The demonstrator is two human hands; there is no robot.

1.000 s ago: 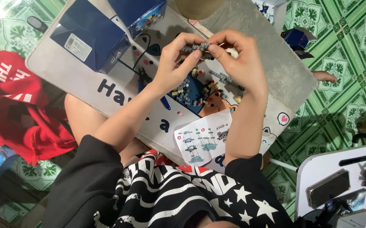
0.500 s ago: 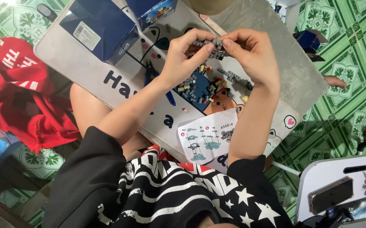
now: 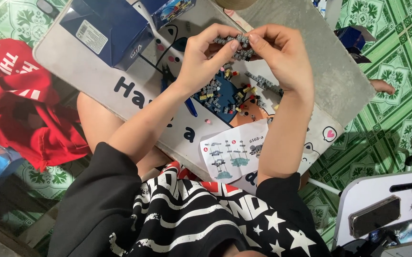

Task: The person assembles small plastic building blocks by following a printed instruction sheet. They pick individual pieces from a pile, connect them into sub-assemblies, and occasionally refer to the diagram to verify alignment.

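Both hands meet above a small white lap table (image 3: 96, 78). My left hand (image 3: 206, 54) and my right hand (image 3: 282, 54) pinch a small grey brick assembly (image 3: 237, 45) between their fingertips. Below the hands lies a dark blue sheet (image 3: 225, 97) scattered with several tiny grey, yellow and red bricks. A printed instruction sheet (image 3: 232, 152) rests at the table's near edge, partly under my right forearm.
A dark blue cardboard box (image 3: 106, 28) stands at the table's far left. A red cloth (image 3: 20, 109) lies on the green patterned floor at left. A second white table (image 3: 382, 209) with a phone in a clear case (image 3: 374, 216) is at lower right.
The view has shifted slightly; both hands stay together on the grey brick assembly, working it with the fingertips at the same place above the table.
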